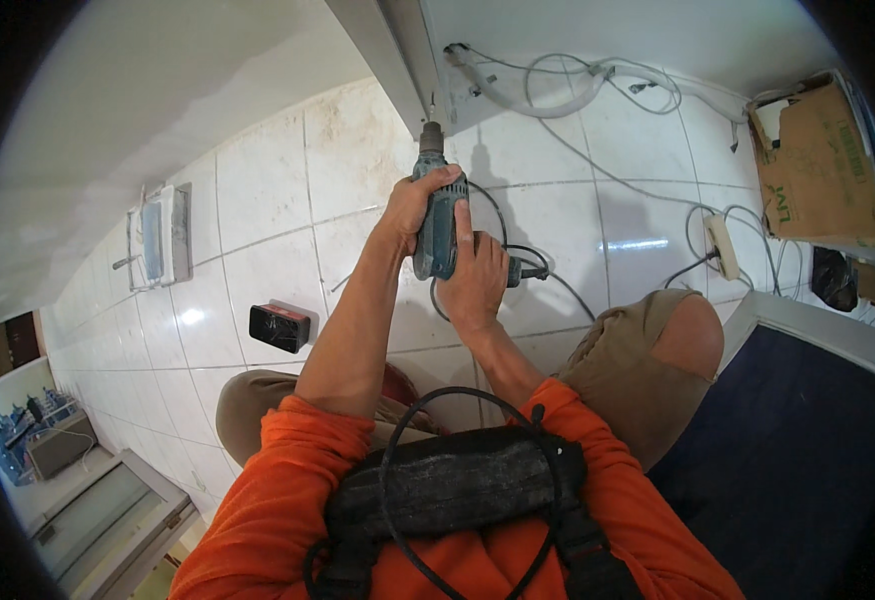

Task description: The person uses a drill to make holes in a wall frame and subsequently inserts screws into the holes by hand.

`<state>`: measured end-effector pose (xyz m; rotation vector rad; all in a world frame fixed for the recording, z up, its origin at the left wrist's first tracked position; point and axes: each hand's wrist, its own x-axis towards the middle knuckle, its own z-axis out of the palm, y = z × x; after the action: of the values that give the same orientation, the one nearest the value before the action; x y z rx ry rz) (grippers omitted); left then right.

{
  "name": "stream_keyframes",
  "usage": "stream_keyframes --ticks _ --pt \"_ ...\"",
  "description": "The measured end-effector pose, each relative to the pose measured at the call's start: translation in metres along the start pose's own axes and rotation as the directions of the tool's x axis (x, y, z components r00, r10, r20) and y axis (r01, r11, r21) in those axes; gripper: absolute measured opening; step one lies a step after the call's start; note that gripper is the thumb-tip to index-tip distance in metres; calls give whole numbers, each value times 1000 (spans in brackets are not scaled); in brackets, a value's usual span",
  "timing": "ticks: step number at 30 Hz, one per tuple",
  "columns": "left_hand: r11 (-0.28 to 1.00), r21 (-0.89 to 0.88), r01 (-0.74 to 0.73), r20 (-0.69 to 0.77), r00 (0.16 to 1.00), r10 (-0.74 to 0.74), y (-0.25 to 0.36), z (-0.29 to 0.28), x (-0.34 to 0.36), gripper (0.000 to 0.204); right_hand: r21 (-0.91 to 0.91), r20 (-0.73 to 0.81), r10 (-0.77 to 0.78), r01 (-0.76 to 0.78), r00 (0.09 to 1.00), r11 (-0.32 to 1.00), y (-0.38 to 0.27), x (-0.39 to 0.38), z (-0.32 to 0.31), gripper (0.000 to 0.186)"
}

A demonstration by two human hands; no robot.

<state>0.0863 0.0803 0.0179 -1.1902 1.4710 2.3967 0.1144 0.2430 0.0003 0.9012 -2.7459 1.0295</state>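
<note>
Both of my hands are on a dark teal power drill (440,235) pointing away from me. My left hand (419,205) wraps the front of its body just behind the chuck (431,137). Around the rear handle my right hand (475,270) is closed, with its index finger stretched along the casing. A thin drill bit (432,105) sticks out of the chuck toward the lower end of a grey metal door frame (402,60); whether its tip touches the metal I cannot tell. The drill's black cord (562,285) trails across the tiles on the right.
Left of my arms, a small red and black box (279,328) lies on the white tiled floor (257,220). Farther left is a white-framed fitting (159,237). On the right are loose grey cables (597,165), a power strip (722,248), a cardboard box (822,165) and a dark blue panel (787,450).
</note>
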Motion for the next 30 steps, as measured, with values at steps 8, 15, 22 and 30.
stream_keyframes --ticks 8,15,22,30 --pt "996 -84 23 70 997 -17 -3 -2 5 46 -35 5 -22 22 1000 999 3 3 -2 94" --pt "1000 -1 24 32 999 -24 2 -4 5 44 -10 34 6 -6 999 1000 -3 4 -5 99" --pt "988 -135 79 142 988 -60 5 3 -2 44 -108 103 4 7 995 994 2 6 -7 103" --pt "981 -181 69 180 983 -36 4 4 -2 47 -143 79 -17 29 997 989 0 7 -14 95"
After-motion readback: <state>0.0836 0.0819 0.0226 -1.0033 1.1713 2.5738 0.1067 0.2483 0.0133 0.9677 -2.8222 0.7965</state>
